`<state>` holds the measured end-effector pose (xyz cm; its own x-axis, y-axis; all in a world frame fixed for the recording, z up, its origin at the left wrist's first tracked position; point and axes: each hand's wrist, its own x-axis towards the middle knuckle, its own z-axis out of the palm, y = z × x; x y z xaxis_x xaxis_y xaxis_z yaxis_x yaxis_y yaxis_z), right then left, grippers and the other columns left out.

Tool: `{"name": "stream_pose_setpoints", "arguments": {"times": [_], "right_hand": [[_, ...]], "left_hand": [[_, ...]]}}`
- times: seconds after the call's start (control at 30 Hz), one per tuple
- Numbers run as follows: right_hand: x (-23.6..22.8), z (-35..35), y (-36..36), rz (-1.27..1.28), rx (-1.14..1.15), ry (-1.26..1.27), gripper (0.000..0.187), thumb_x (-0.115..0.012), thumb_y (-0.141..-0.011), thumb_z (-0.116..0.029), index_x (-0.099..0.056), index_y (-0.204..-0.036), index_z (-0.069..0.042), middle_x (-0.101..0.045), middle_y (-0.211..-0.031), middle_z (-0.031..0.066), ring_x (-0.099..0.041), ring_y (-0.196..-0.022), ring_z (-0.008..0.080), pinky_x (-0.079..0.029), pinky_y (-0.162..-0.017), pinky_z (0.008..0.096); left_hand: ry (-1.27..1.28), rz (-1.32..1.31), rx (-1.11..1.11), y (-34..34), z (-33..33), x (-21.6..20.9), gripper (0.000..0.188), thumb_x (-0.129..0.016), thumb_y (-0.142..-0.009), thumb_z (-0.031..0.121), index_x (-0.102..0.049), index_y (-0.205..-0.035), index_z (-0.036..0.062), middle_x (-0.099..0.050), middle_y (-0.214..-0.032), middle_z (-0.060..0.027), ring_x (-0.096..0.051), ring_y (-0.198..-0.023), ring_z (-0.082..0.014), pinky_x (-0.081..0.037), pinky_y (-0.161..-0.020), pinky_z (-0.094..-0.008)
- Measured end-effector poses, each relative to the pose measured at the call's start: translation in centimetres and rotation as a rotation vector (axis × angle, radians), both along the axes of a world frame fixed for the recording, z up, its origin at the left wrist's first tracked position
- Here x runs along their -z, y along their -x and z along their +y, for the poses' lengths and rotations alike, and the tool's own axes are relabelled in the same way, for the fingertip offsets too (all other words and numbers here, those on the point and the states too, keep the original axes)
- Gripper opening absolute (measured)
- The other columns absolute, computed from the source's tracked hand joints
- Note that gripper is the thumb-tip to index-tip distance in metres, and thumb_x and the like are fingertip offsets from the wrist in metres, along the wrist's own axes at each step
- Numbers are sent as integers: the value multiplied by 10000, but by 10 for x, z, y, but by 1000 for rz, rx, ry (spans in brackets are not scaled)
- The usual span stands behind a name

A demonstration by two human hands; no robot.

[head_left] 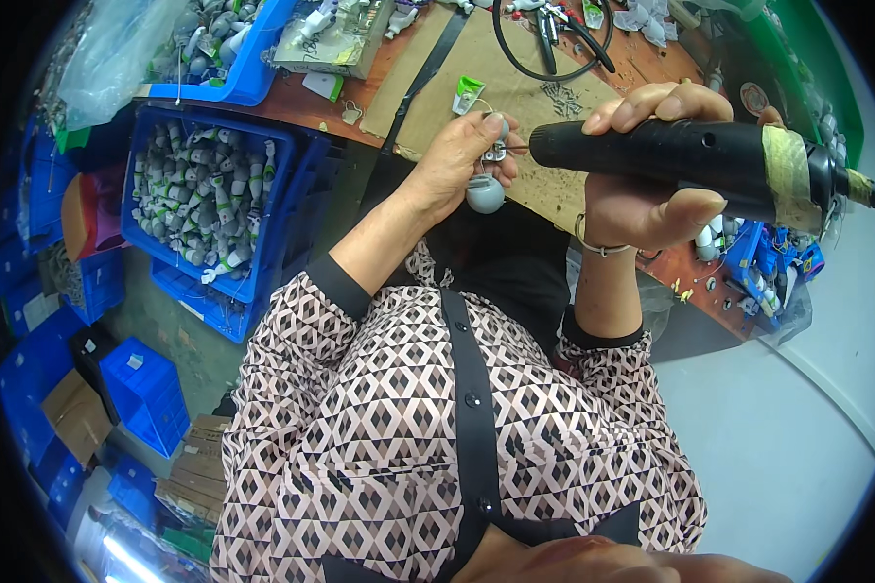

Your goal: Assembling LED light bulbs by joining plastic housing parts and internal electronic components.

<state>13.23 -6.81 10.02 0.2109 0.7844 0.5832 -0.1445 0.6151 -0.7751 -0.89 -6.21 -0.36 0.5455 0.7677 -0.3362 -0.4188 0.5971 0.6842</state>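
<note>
My left hand [447, 165] is closed around a small grey-and-white plastic assembly [496, 151], partly hidden by the fingers. A round grey cup-shaped piece [485, 195] hangs below those fingers. By the fingertips, a thin pale cord runs up to a green-and-white tag [468, 90]. My right hand [642, 209] grips a black electric screwdriver [671, 155], held level with yellowish tape around its rear end. Its thin bit points left and reaches the assembly; whether a screw sits at the tip is too small to tell.
Loose screws [561, 100] lie on a cardboard sheet [544, 194], near a looped black cable [501, 44]. At left, a blue crate [284, 185] holds many grey-and-white parts. Another blue bin [260, 80] stands above it. A green bin [841, 49] is at far right.
</note>
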Motion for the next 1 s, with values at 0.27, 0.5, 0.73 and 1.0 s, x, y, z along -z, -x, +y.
{"name": "stream_pose_setpoints", "arguments": {"times": [0.27,0.5,0.73,1.0], "right_hand": [[-3,-1,7,-83,-55,68,729,-619,-734,-658,-398,-969,-5,-452,-795,107,-514,-680,183,-503,-590,329],[-4,0,9,-119,-80,91,738,-613,-734,-666,-395,-970,-2,-447,-799,106,-512,-676,181,-494,-580,320],[-11,0,-1,-35,-53,17,751,-600,-753,-658,-399,-1017,15,-445,-820,112,-521,-737,199,-510,-591,337],[-1,5,2,-33,-39,5,740,-575,-775,-653,-402,-1019,23,-448,-834,111,-526,-747,202,-515,-597,338]], "left_hand": [[-23,29,5,-2,0,3,379,-509,-941,388,-512,-1082,36,-577,-878,-40,-579,-644,-97,-496,-603,-233],[-35,4,-7,-3,0,3,343,-506,-951,342,-517,-1052,14,-564,-859,-54,-576,-647,-96,-499,-580,-230],[23,-17,-11,-1,0,2,382,-522,-936,379,-511,-1118,43,-582,-737,-53,-580,-605,-115,-490,-578,-242],[-10,-48,7,2,0,3,375,-509,-943,366,-517,-1071,14,-595,-887,-83,-597,-658,-116,-511,-584,-247]]}}
